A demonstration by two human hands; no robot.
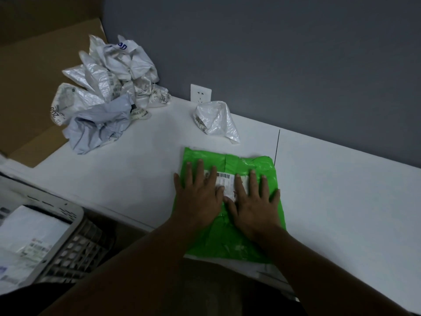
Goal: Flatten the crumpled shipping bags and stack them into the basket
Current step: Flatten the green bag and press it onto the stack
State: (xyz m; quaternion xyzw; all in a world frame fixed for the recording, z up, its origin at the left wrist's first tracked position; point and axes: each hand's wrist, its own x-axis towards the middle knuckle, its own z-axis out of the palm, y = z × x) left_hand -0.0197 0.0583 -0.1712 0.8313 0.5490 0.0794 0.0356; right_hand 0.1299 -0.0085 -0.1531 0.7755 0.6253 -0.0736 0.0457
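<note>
A green shipping bag [248,165] with a white label lies flat on the white table near its front edge. My left hand [198,197] and my right hand [252,201] press down on it side by side, palms flat and fingers spread. A single crumpled white bag [216,120] sits just behind the green one. A pile of crumpled white and pale grey bags [107,92] rests at the table's back left. The white slatted basket [75,242] stands at the lower left, with a flattened white bag [29,236] lying inside it.
The white table [341,201] runs along a grey wall with a white power socket [201,93] behind the single bag. A brown cardboard sheet [34,99] leans at the far left behind the pile.
</note>
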